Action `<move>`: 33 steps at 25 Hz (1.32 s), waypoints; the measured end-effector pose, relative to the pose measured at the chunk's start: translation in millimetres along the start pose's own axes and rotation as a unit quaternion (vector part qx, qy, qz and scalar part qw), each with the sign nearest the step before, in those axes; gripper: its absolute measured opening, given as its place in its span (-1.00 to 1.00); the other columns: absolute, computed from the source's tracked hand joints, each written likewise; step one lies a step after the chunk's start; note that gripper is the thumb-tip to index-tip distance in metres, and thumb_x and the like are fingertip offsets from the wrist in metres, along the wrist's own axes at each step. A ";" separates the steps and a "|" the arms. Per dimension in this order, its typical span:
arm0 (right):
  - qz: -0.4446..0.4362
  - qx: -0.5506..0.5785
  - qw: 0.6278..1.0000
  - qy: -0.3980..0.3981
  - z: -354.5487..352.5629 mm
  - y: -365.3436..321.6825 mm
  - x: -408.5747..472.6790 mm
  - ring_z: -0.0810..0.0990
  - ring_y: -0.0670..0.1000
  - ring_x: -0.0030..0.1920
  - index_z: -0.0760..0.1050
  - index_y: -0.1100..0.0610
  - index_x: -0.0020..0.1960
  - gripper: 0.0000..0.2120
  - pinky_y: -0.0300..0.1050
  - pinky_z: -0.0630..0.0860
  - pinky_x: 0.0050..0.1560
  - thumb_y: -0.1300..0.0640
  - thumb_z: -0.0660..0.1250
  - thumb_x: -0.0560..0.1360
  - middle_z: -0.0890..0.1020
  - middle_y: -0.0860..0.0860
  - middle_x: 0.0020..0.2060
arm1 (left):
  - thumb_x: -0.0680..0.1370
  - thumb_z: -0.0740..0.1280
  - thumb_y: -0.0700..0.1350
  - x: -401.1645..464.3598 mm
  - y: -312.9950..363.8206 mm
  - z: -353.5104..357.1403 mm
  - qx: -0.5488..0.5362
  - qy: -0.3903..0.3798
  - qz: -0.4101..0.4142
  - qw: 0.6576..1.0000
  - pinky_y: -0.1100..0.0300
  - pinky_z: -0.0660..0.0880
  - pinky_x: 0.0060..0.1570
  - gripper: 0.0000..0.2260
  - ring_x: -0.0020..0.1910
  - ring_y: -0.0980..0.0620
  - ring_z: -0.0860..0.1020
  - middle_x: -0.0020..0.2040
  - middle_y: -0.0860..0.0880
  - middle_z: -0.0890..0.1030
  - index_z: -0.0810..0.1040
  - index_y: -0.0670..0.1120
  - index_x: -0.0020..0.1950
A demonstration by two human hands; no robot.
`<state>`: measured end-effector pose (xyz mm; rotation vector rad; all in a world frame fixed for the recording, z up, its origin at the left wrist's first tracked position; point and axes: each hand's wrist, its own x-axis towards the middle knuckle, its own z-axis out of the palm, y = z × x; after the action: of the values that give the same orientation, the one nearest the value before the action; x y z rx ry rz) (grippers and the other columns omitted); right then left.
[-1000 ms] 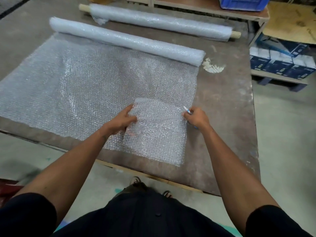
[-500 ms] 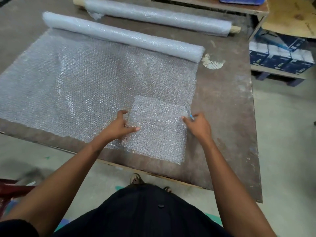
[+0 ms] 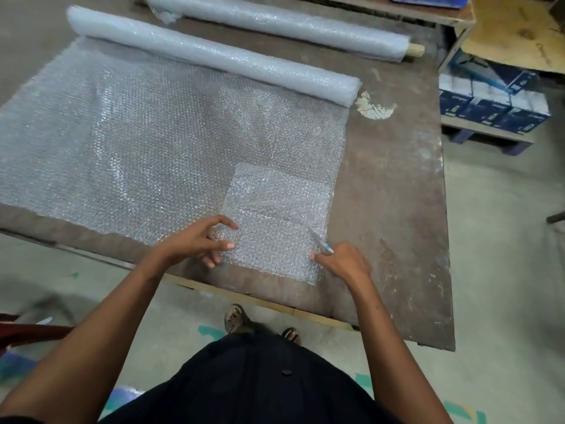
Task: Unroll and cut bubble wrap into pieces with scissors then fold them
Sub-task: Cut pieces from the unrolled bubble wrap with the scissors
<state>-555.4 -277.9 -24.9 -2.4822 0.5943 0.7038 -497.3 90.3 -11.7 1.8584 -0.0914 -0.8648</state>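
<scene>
A small folded bubble wrap piece (image 3: 276,215) lies on the near right corner of the unrolled bubble wrap sheet (image 3: 137,142). The sheet runs back to its roll (image 3: 214,53) across the table. My left hand (image 3: 198,243) curls its fingers at the piece's left edge, with wrap between thumb and forefinger. My right hand (image 3: 344,261) rests at the piece's right edge and grips scissors (image 3: 321,241) with a blue handle. Their blades point up and left over the piece.
A second bubble wrap roll (image 3: 290,24) on a wooden core lies at the back of the brown table (image 3: 391,194). Blue and white boxes (image 3: 489,99) sit on a low shelf to the right. The table's near edge runs just below my hands, with my feet beneath it.
Both hands have slid toward me along the piece's side edges. My left fingers have curled more over its left edge. The scissors stay in my right hand.
</scene>
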 end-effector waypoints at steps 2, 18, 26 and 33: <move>-0.017 0.044 0.999 -0.014 -1.8 3.3 -5.5 0.60 0.07 -0.26 0.50 0.06 -0.26 -0.59 -0.08 0.37 -0.28 -0.23 0.53 0.47 0.62 0.03 -0.26 | 0.58 0.53 -0.13 -1.2 -8.9 3.8 -0.033 0.022 0.002 0.999 -0.02 0.70 -0.20 -0.67 -0.18 -0.18 0.70 -0.10 -0.25 0.67 0.60 -0.01 0.32; -0.041 0.108 0.992 0.042 3.5 16.6 -24.8 0.60 0.12 -0.21 0.43 0.03 -0.23 -0.58 -0.04 0.38 -0.24 -0.28 0.39 0.58 0.58 -0.02 -0.31 | 0.42 0.39 0.50 -8.6 -24.1 1.7 0.234 0.148 0.044 0.960 0.08 0.46 -0.30 -0.37 -0.41 0.05 0.51 -0.36 -0.01 0.47 0.34 0.36 0.42; -0.230 0.018 0.966 0.116 7.5 -18.4 4.8 0.63 0.09 0.01 0.37 -0.16 0.57 -0.51 -0.02 0.52 0.00 -0.07 0.34 0.66 0.59 0.05 0.15 | 0.64 0.18 0.42 24.5 -6.9 44.2 0.480 0.264 0.122 0.828 -0.28 0.38 0.42 -0.29 0.57 -0.20 0.32 0.68 -0.12 0.18 0.12 0.17 0.71; -0.223 -0.060 0.963 0.141 15.1 -6.6 13.7 0.59 0.07 -0.05 0.23 -0.14 0.66 -0.45 0.03 0.61 0.02 -0.18 0.22 0.70 0.33 0.00 0.15 | 0.70 -0.14 0.40 50.3 -23.6 57.6 0.491 0.153 0.095 0.852 -0.23 -0.09 0.66 -0.34 0.71 0.00 -0.25 0.74 0.03 -0.24 -0.25 0.19 0.72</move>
<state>-546.8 -267.9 -41.9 -2.7139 0.0714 0.2187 -502.1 34.7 -69.0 2.8539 -0.6017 -0.3570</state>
